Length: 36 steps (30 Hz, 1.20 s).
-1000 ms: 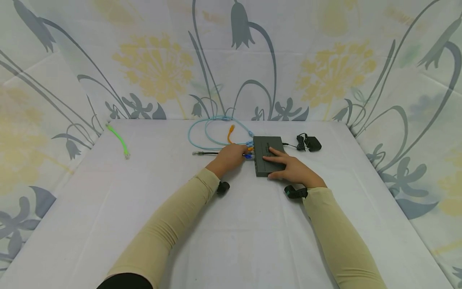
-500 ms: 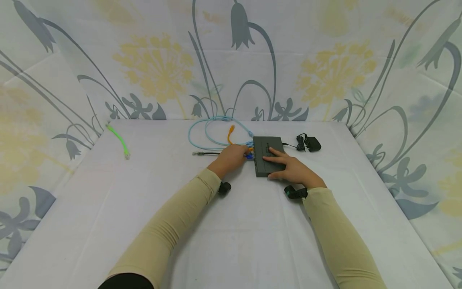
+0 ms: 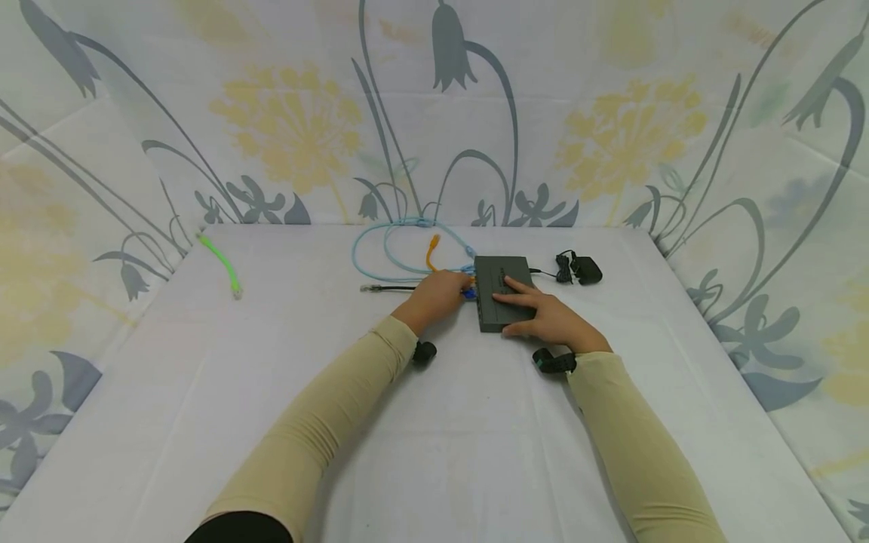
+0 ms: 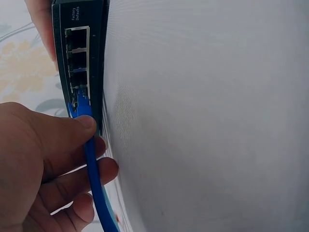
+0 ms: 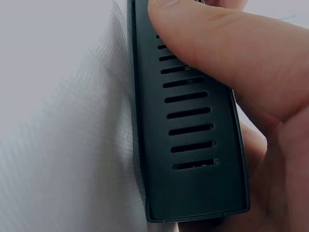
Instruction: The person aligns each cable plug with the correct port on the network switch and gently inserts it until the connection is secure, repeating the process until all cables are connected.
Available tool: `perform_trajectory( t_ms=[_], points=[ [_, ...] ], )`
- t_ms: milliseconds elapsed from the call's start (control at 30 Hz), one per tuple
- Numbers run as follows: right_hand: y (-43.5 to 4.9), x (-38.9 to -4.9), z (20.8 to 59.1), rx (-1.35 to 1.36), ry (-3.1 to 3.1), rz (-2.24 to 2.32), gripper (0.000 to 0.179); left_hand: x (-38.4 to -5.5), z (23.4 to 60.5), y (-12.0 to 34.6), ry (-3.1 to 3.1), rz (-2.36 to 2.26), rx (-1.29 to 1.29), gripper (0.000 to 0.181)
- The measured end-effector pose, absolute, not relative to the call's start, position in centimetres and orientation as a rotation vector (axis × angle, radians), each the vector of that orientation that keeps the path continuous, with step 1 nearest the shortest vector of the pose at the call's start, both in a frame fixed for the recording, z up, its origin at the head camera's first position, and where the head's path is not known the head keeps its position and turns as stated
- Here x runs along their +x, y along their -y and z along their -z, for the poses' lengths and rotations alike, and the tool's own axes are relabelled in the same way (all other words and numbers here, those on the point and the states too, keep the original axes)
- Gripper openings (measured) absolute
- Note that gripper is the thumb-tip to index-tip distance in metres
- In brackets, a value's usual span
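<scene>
A dark grey network switch (image 3: 501, 313) lies on the white-covered table. My right hand (image 3: 553, 320) holds it, fingers spread over its top and thumb (image 5: 207, 36) against its slotted side. My left hand (image 3: 437, 296) pinches a blue network cable (image 4: 96, 179) just behind its plug (image 4: 83, 102), between thumb and fingers. That plug is at a port in the switch's left side; how deep it sits cannot be told. Several vacant ports (image 4: 78, 58) show beside it. A light blue cable (image 3: 356, 256) and an orange cable (image 3: 431, 250) run to the same side, partly hidden by my left hand.
A short green network cable (image 3: 220, 264) lies at the far left. A black cable end (image 3: 383, 288) sticks out left of my left hand. Right of the switch is a black power adapter (image 3: 586, 270) with its bundled cord. A patterned cloth backs the table.
My left hand has shifted slightly to the right, closer to the switch, with the blue cable. The right hand and the switch stay in place.
</scene>
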State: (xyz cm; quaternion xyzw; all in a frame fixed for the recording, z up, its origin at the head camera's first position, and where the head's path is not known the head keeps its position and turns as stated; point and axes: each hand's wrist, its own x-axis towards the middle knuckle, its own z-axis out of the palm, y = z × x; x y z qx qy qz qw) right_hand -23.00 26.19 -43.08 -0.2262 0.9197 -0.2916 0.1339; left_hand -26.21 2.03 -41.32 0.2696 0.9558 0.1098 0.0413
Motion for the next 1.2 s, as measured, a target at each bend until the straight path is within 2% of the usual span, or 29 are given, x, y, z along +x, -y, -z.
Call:
perform_trajectory(
  t_ms=[367, 1200],
  points=[
    [-26.09, -23.04, 43.03, -0.655, -2.675, 0.839, 0.071, -26.40, 41.51, -2.04, -2.945, -0.334, 0.892, 0.013],
    [-25.92, -22.92, 42.90, -0.659, -2.672, 0.846, 0.071, -26.10, 41.42, -2.35, -2.945, -0.359, 0.865, 0.012]
  ],
)
